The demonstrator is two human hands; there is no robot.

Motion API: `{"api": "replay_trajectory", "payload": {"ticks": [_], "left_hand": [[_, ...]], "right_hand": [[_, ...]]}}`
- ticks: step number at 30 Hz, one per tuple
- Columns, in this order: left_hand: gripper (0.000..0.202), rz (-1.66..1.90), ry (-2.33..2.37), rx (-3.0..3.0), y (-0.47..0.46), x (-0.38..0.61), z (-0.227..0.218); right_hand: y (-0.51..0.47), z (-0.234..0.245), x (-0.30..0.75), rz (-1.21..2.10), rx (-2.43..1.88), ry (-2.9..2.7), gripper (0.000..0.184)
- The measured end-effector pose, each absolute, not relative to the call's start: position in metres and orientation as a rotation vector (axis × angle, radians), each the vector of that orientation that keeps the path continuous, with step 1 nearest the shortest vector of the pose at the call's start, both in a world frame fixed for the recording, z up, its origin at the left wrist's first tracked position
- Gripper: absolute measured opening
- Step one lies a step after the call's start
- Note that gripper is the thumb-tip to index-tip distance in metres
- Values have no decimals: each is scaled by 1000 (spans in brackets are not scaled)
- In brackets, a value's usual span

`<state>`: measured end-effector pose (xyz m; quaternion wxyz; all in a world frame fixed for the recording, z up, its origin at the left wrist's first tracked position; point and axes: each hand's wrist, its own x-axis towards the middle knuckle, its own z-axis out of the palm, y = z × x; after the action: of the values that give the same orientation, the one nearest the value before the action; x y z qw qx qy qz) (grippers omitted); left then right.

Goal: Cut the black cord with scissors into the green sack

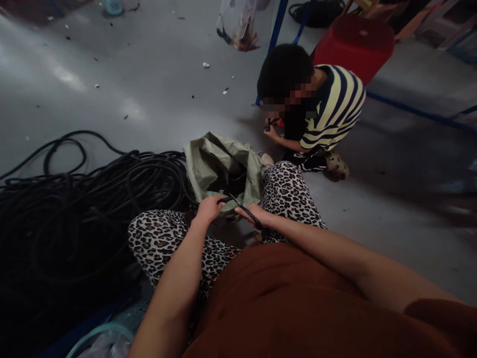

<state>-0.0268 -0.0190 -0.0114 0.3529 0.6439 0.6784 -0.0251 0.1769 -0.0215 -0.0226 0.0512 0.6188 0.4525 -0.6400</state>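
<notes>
Because the light is low and both hands are seen from behind, the fingertips are hidden and the exact grip is hard to read. The left hand (209, 208) is curled shut around one end of a short black cable (244, 208). The right hand (257, 215), palm down, is closed over the other end, and the cable's tip pokes out below its knuckles. Both forearms reach forward from the bottom of the view, with the hands close together above the gap between the knees. The cable spans the two hands, just in front of the mouth of a green woven sack (219, 159). Dark pieces lie inside the sack, too shadowed to identify. Leopard-print trousers (290, 191) flank the sack on both sides, and a rust-brown shirt (283, 298) fills the lower edge. To the left, a large heap of black cable (82, 214) sprawls on the grey floor (149, 84), its near side lost in darkness. Beyond the sack, another person in a striped top (337, 107) crouches, holding something too small to make out. Behind them stands a red stool (354, 42), and a clear plastic bag (238, 25) is cut off by the top edge.
</notes>
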Motion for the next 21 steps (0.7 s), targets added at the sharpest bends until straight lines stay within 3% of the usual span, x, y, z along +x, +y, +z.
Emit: {"api": "replay_trajectory", "payload": {"ticks": [6,13,21], "left_hand": [[36,-74,1767,1650,-18,-26,-11],[38,-19,1816,1629,-18,-27,-12],[38,-3,1875,1591,-17,-26,-10]], "right_hand": [[-19,-17,175,-1816,1926,1343,55],[-18,-15,174,-2106,1964,1139,51],[-21,-22,172,-2194,1852,1046,52]]}}
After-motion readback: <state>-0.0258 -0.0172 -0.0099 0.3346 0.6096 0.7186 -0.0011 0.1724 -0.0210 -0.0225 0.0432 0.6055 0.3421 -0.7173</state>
